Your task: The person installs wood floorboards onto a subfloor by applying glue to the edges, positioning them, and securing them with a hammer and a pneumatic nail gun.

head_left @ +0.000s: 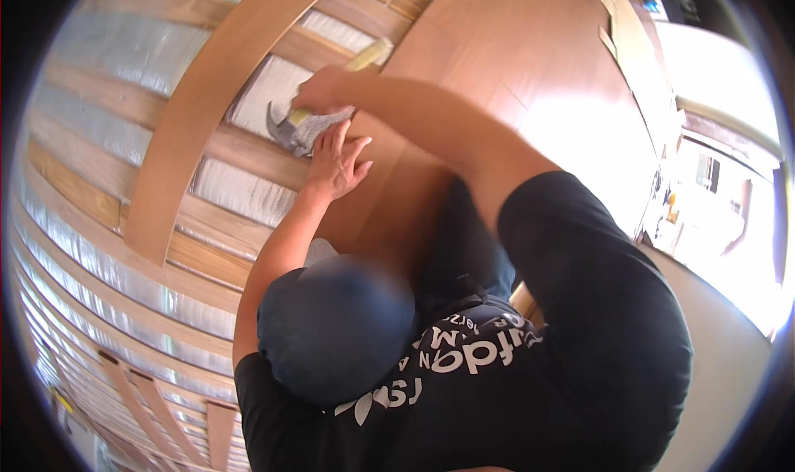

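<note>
My right hand [327,91] is closed round a claw hammer [284,128] with a yellow handle and grey metal head, angled over a gap between wooden battens. My left hand [338,161] lies with fingers apart at the edge of the laid reddish-brown floorboards [513,41], just below the hammer head. A long loose plank [195,83] lies across the battens [248,153] to the left of both hands. Silvery sheeting [240,190] shows between the battens.
More battens and sheeting [99,281] spread over the left side, with short planks [149,406] at lower left. Light boards [621,58] line the floorboards' far right edge. A bright opening [720,207] is at right. A blue cap [331,331] and dark clothing fill the lower middle.
</note>
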A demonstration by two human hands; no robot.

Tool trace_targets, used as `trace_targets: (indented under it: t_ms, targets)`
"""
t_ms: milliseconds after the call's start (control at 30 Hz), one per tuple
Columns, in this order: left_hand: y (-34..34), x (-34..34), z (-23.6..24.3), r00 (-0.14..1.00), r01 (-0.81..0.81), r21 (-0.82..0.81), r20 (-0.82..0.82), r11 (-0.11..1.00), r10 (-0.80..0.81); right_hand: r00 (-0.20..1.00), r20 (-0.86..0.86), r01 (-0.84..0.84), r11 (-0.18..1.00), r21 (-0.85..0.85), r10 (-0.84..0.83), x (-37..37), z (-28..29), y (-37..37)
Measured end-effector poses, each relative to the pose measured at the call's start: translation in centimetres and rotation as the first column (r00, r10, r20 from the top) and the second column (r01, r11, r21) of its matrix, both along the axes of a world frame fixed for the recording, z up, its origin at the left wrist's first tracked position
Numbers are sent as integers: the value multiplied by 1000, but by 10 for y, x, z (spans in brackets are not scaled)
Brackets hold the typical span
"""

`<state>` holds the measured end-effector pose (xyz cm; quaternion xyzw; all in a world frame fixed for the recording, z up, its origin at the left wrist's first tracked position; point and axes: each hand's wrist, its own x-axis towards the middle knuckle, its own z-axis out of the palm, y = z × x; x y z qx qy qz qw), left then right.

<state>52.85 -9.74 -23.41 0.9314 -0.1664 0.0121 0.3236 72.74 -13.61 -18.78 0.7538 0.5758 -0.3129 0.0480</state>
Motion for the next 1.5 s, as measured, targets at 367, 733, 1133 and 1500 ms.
trace_targets:
  t_ms: [367, 733, 1133, 1500]
  targets:
    - [-8, -54, 7, 997, 81, 226, -31, 971, -76, 662, 106, 595, 607, 527, -742, -159, 116, -341]
    - [19, -148, 25, 927, -15, 242, -361, 970, 105, -671, 320, 739, -567, 363, -669, -591, 69, -771]
    - [66, -232, 59, 452, -378, -85, -886, 922, 104, -323, 453, 850, -465, -247, -831, -549, 18, -653]
    - [21, -416, 58, 278, -632, 108, -893, 768, 354, -15, -79, 972, -33, 231, -997, -276, 33, -572]
